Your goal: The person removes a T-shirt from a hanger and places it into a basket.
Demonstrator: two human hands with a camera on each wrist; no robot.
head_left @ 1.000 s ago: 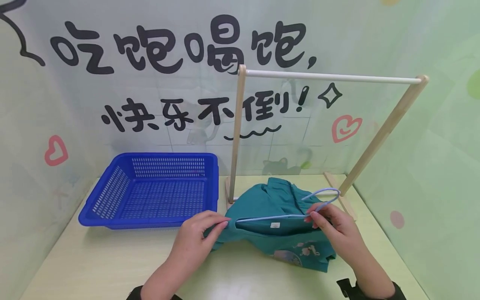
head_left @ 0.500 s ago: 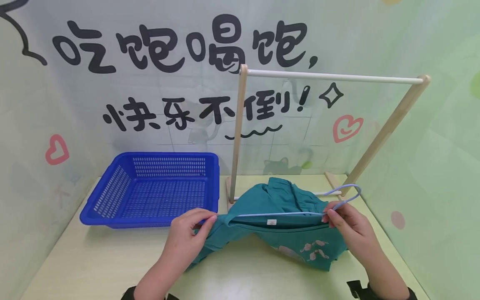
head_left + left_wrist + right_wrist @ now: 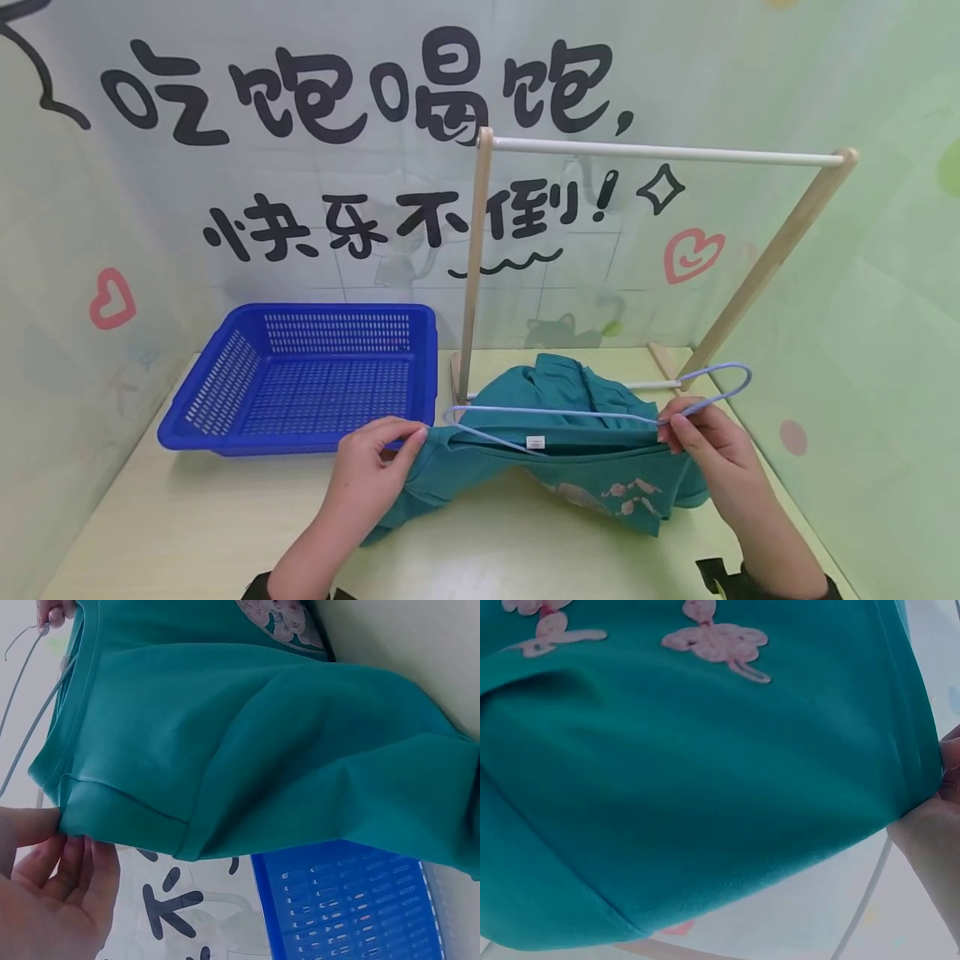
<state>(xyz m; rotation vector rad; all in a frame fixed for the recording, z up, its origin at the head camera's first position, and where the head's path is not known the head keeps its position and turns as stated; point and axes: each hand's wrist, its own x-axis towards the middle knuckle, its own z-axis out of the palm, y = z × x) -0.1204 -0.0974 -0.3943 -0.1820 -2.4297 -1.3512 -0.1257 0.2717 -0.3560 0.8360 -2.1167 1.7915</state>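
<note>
A teal shirt [image 3: 457, 471] with a pink printed design hangs stretched between both hands, its neck opening and white tag facing up. At its left shoulder, by the neckline, my left hand [image 3: 375, 467] pinches the fabric between thumb and fingers. My right hand [image 3: 712, 450] grips the light blue wire clothes hanger [image 3: 555, 411] below its hook, along with the right side of the neckline. The hook points right. The hanger's left end sticks up out of the collar, and its lower bar runs down into the neck opening. In the right wrist view, shirt fabric [image 3: 705, 780] hides most of the hanger.
A blue plastic basket [image 3: 300, 444] stands at the back left. Behind the shirt is a wooden rack with a white top bar [image 3: 667, 153]; its left post [image 3: 475, 267] rises between basket and shirt. Printed walls close off the table [image 3: 187, 517] at the back and right.
Both hands have moved apart, stretching the neckline wider. The hanger has moved right with my right hand, and its left end has come up out of the collar.
</note>
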